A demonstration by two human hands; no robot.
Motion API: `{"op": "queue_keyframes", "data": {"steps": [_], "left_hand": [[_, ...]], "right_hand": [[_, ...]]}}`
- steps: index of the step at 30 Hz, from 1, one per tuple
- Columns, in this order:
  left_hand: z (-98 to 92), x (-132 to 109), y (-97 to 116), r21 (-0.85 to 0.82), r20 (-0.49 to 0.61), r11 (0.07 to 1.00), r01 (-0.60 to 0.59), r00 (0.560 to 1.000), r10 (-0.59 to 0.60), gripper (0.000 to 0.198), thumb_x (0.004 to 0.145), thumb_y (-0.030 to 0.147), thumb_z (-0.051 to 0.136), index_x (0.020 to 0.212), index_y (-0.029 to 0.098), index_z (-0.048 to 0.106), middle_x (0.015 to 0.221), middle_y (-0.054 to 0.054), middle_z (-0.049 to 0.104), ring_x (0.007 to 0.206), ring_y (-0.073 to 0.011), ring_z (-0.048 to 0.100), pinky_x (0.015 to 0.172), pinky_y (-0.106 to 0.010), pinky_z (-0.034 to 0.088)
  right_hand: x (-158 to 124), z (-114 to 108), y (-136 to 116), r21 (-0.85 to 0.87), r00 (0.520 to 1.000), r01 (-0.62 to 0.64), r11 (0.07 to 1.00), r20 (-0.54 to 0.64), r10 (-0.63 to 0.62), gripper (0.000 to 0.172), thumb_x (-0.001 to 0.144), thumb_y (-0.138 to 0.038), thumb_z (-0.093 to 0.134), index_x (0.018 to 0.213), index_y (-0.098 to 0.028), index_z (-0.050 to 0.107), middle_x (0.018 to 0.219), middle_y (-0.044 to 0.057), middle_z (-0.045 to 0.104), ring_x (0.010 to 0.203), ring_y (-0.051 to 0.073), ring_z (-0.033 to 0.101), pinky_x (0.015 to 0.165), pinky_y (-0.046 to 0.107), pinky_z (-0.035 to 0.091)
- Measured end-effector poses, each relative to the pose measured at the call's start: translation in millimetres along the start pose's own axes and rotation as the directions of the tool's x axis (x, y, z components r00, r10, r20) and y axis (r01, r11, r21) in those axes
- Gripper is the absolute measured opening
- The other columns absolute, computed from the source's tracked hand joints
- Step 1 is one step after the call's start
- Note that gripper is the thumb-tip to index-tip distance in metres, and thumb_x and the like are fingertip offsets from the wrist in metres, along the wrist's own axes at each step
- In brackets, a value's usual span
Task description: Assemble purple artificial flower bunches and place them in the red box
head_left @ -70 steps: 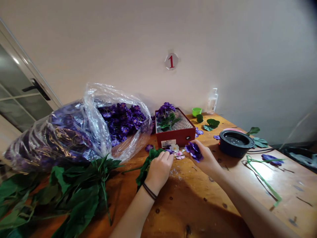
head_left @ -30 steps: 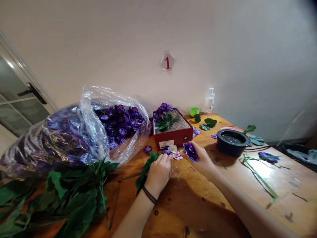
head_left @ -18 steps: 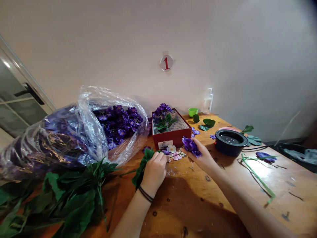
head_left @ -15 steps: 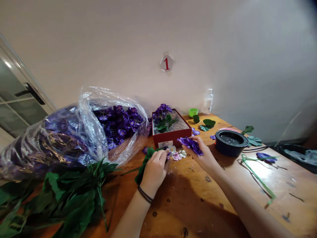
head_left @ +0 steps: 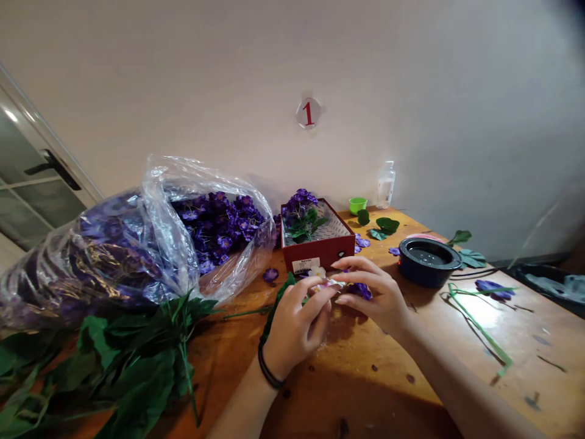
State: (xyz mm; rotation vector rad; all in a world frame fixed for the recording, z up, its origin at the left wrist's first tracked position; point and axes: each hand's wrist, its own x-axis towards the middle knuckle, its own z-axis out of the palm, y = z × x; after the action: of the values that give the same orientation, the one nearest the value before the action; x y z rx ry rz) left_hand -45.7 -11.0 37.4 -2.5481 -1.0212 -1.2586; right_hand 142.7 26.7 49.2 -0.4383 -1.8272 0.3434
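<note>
Since the frame half a second earlier, the right hand (head_left: pixel 384 299) has moved in toward the left hand (head_left: pixel 297 329), and its fingers have spread. A bundle of green leaves (head_left: pixel 137 366) covers the near-left part of the tabletop (head_left: pixel 347 372). Left-hand fingers are bent, with a narrow gap; whether they pinch anything cannot be told. Right-hand fingers are partly open; the purple flower (head_left: pixel 359 291) shows beneath them, contact unclear. Just beyond, a white flower (head_left: pixel 316 272) lies by the front wall of the red box (head_left: pixel 320 253). Right of it, toward the tabletop's right edge, stands the dark pot (head_left: pixel 427 277). Progress, as judged: the flower spray (head_left: pixel 299 210) in the box looks assembled; the purple flower and loose leaves (head_left: pixel 387 225) remain separate. The plastic bag (head_left: pixel 153 244) is well filled with purple flowers. At the tabletop's far corner stands a clear bottle (head_left: pixel 386 186).
</note>
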Motion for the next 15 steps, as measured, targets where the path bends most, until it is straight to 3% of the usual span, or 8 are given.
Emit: {"op": "queue_keyframes", "data": {"steps": [7, 15], "left_hand": [[2.6, 2.6, 2.9, -0.034, -0.003, 0.999, 0.017, 1.000, -0.017, 0.033, 0.087, 0.013, 0.049, 0.119, 0.021, 0.052, 0.120, -0.011, 0.052, 0.095, -0.0186, 0.055, 0.081, -0.035, 0.047], [3.5, 2.7, 3.4, -0.040, 0.011, 0.997, 0.063, 0.998, -0.062, 0.036, 0.088, 0.014, 0.048, 0.123, 0.023, 0.050, 0.123, -0.011, 0.050, 0.098, -0.0192, 0.054, 0.082, -0.035, 0.047]], "right_hand": [[0.9, 2.5, -2.4, -0.005, 0.998, 0.016, 1.000, -0.053, -0.016, 0.014, 0.077, -0.014, 0.069, 0.084, -0.025, 0.073, 0.095, 0.005, 0.065, 0.087, 0.017, 0.063, 0.076, 0.031, 0.052], [-6.5, 15.4, -8.0, 0.152, 0.969, -0.215, 0.965, -0.090, 0.230, 0.008, 0.083, -0.016, 0.062, 0.080, -0.022, 0.066, 0.080, 0.002, 0.064, 0.078, 0.014, 0.060, 0.071, 0.027, 0.049]]}}
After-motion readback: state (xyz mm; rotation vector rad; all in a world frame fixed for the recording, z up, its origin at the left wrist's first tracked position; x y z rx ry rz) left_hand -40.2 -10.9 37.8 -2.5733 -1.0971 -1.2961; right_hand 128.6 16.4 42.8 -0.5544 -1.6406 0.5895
